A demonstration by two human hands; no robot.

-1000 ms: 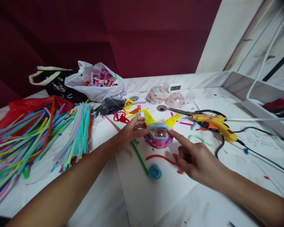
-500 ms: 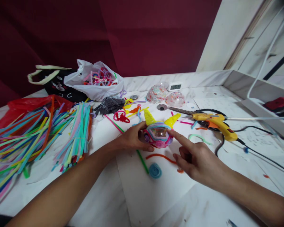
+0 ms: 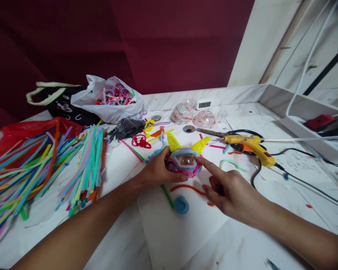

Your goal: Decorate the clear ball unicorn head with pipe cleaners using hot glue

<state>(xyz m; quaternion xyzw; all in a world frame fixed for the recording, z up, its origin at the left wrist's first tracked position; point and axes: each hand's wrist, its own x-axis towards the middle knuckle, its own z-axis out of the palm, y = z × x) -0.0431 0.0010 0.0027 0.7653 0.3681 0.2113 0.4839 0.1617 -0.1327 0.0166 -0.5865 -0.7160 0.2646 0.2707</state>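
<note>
My left hand (image 3: 160, 168) grips the left side of a small round pipe-cleaner craft (image 3: 187, 152) with a clear window and two yellow horns. Its thumb lies across the lower front. From the other side, my right hand (image 3: 228, 186) points its index finger at the craft's right edge, the tip at or very near the surface. The other fingers of that hand are curled loosely and hold nothing. Below, on white paper, lie a blue pipe-cleaner coil (image 3: 181, 205), an orange pipe cleaner (image 3: 188, 188) and a green one (image 3: 168, 197).
A yellow glue gun (image 3: 250, 146) and scissors (image 3: 211, 132) lie to the right, with cords trailing off. Clear speckled domes (image 3: 183, 112) and a digital clock (image 3: 204, 104) stand behind. Pipe-cleaner bundles (image 3: 86, 161), a white bag (image 3: 107, 113) and a black bag (image 3: 63, 107) are left.
The view has shifted slightly, so most things sit a little further left. Both hands keep nearly the same pose around the craft.
</note>
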